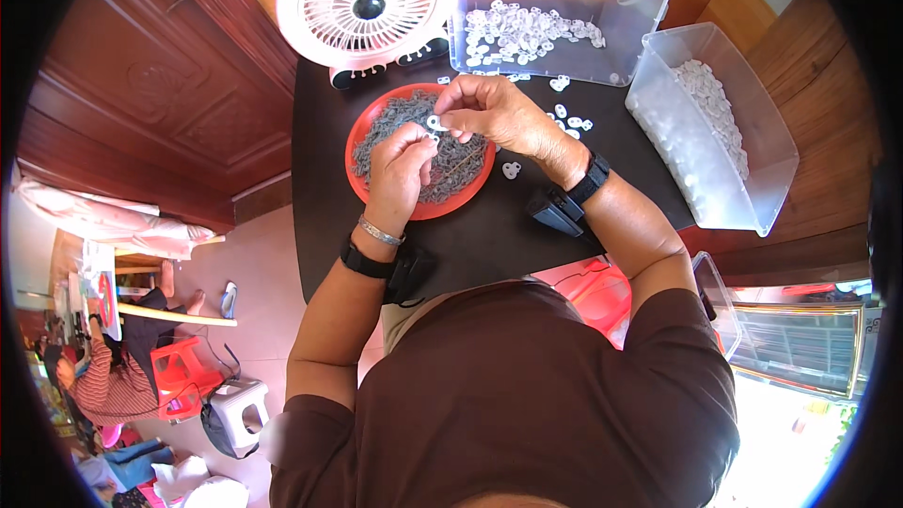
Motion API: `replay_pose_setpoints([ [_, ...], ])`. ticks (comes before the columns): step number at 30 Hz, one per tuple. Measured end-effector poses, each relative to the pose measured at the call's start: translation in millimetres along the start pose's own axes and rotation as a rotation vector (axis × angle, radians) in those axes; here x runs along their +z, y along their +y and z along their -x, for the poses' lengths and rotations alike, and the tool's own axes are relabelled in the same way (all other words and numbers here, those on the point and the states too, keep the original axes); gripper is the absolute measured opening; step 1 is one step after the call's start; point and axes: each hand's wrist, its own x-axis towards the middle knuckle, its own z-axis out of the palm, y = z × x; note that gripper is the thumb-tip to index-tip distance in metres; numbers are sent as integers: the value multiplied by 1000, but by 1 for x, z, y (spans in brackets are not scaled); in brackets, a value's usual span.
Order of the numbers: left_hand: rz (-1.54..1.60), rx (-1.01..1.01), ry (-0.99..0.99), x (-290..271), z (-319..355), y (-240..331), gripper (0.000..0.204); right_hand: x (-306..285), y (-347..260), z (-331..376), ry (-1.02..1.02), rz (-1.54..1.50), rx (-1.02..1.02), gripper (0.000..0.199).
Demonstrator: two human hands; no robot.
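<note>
In the head view, the right hand is pinching a small white piece between its fingertips over the red dish. The left hand is curling closed beside it, seemingly nipping a tiny grey part; I cannot tell for sure. The dish is holding a full heap of grey parts. White pieces are lying loose on the black table and filling two clear bins, so much work seems left.
</note>
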Motion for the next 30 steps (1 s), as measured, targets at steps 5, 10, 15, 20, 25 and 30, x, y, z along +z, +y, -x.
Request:
replay_pose_setpoints([
  [5,12,4,-20,-2,-1,-4,17,2,-3,1,-24,99,-21,12],
  [10,-19,10,-11,1,0,-3,18,3,1,1,-38,172,-32,13],
  [15,-22,25,0,0,0,-3,17,8,4,2,-33,233,-158,18],
  [20,25,-14,50,-1,0,-2,16,16,6,3,34,357,-183,27],
  [25,60,-53,69,0,0,-2,18,22,5,5,95,503,-248,28],
  [30,106,-97,79,0,0,-1,20,22,4,7,104,582,-281,27],
])
